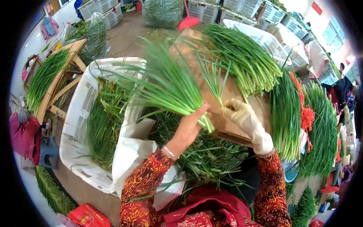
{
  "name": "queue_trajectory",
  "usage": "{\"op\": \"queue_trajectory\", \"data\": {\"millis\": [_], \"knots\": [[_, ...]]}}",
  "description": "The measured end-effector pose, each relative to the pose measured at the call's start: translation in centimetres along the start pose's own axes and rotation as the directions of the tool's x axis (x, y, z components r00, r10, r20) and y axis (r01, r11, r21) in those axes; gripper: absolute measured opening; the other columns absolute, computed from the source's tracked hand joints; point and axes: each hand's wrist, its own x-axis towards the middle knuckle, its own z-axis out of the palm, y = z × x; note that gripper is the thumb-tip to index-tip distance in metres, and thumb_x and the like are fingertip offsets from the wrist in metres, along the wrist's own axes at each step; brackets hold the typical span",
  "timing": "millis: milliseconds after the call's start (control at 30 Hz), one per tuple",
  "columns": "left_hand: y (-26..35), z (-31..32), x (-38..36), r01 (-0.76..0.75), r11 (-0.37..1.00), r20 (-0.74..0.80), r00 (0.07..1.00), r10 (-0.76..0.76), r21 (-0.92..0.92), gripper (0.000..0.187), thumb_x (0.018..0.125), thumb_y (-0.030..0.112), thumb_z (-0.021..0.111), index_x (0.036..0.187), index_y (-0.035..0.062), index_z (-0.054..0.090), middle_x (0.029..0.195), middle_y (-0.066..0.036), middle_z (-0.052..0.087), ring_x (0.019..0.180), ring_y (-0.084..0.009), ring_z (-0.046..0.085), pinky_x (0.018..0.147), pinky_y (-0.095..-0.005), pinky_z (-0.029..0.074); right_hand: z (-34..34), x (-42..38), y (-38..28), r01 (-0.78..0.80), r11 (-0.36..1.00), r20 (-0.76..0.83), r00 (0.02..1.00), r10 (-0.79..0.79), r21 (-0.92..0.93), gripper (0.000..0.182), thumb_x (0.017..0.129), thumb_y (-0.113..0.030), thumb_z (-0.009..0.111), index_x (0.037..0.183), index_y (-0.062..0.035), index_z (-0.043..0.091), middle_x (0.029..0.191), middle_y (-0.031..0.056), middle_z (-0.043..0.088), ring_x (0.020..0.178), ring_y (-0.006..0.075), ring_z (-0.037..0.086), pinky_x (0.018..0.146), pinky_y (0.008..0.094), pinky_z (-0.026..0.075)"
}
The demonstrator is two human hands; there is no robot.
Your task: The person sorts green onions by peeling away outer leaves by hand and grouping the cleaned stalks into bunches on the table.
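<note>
My bare left hand [188, 130] is closed around a bunch of garlic chives [174, 89], the pale stem ends poking out below the fist and the leaves fanning up and left, blurred at the tips. In a whitish glove, my right hand [242, 118] pinches the stems of a few thin chives [214, 80], apart from the bunch. Both hands are at the near edge of a brown board [258, 111]. A large pile of chives [245, 56] lies on the board's far side, stems toward me. Loose leaves [211, 160] cover the space below my hands.
A white plastic crate [72, 128] with loose greens stands at my left. Chive bundles [285, 117] with red ties [307, 117] stand at the right. More chives lie on a wooden rack [60, 81]. Stacked crates and a red dustpan [189, 22] are behind; people are at far right.
</note>
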Motion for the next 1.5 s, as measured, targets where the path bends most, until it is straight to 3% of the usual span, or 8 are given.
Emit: {"op": "queue_trajectory", "data": {"millis": [500,633,667,700,767,833,1000,1500], "knots": [[1.8,-0.1,0.1,-0.149,0.989,-0.103,0.983,0.149,0.007,0.016,0.081,0.012,0.059,0.094,0.0035,0.054,0.084,-0.003,0.059,0.075,-0.016,0.059,0.065,-0.0311,0.052,1.5,-2.5,2.5,0.028,0.685,0.115,0.98,-0.163,0.728,0.018,0.081,-0.02,0.061,0.085,-0.0031,0.056,0.067,0.002,0.055,0.056,0.0062,0.047,0.05,0.018,0.037],[4.1,-1.7,0.3,-0.088,0.996,-0.02,0.996,0.088,-0.008,0.016,0.08,0.013,0.062,0.091,0.0036,0.056,0.077,-0.005,0.058,0.065,-0.0153,0.057,0.058,-0.0313,0.051,0.5,-5.9,3.0,-0.052,0.983,0.854,0.488,0.177,-0.175,0.025,0.081,-0.032,0.058,0.092,-0.0086,0.06,0.074,0.0047,0.06,0.066,0.0166,0.058,0.064,0.0267,0.046],[4.1,-1.3,0.3,-0.092,0.996,-0.018,0.996,0.092,-0.008,0.016,0.08,0.013,0.062,0.091,0.0036,0.056,0.077,-0.005,0.058,0.065,-0.0153,0.057,0.058,-0.0313,0.051,0.9,-6.7,3.8,0.319,0.824,0.661,0.745,0.088,-0.469,0.028,0.081,-0.036,0.058,0.094,-0.0114,0.06,0.082,0.0064,0.063,0.075,0.024,0.06,0.069,0.0303,0.047],[3.6,-0.8,0.2,-0.152,0.988,-0.048,0.987,0.153,0.017,0.016,0.079,0.012,0.062,0.091,0.0036,0.055,0.077,-0.005,0.058,0.066,-0.0153,0.057,0.058,-0.031,0.05,1.0,-5.9,3.4,0.255,0.694,0.42,0.904,0.076,-0.674,0.032,0.078,-0.034,0.062,0.099,-0.0104,0.06,0.081,0.0078,0.062,0.08,0.0175,0.06,0.074,0.0287,0.046],[2.5,-0.3,-0.3,-0.192,0.981,-0.077,0.978,0.194,0.043,0.016,0.079,0.012,0.063,0.091,0.0036,0.055,0.077,-0.005,0.058,0.067,-0.0152,0.057,0.059,-0.0308,0.05,-0.2,-3.6,2.5,0.088,0.991,0.054,0.995,-0.082,-0.105,0.027,0.074,-0.016,0.068,0.098,-0.0082,0.059,0.081,0.007,0.063,0.072,0.0146,0.06,0.062,0.0273,0.048],[2.2,0.2,-0.4,-0.153,0.985,-0.068,0.985,0.158,0.077,0.017,0.079,0.012,0.063,0.092,0.0038,0.056,0.079,-0.004,0.058,0.068,-0.0145,0.057,0.06,-0.0303,0.05,0.1,-1.4,1.5,0.18,0.897,-0.092,0.968,-0.235,-0.403,0.033,0.077,-0.018,0.066,0.105,-0.0057,0.055,0.079,0.0055,0.062,0.069,0.0124,0.058,0.061,0.0257,0.047],[2.8,-0.4,0.1,-0.129,0.99,-0.054,0.991,0.125,-0.06,0.017,0.08,0.012,0.062,0.093,0.0034,0.055,0.082,-0.004,0.058,0.073,-0.0134,0.057,0.064,-0.028,0.05,2.7,1.1,3.6,-0.22,0.663,0.4,0.907,-0.131,0.715,0.046,0.083,-0.02,0.059,0.118,0.0041,0.042,0.084,0.0081,0.058,0.065,0.0127,0.057,0.062,0.0224,0.046],[2.3,-0.5,0.1,-0.288,0.945,-0.069,0.951,0.301,0.154,0.022,0.08,0.013,0.062,0.099,0.0046,0.055,0.09,-0.003,0.059,0.077,-0.0121,0.058,0.065,-0.0289,0.051,4.4,-1.6,2.3,-0.247,0.582,0.317,0.948,-0.019,0.775,0.02,0.085,-0.022,0.056,0.086,-0.0022,0.055,0.056,0.0002,0.047,0.051,0.011,0.049,0.051,0.02,0.037]]}}
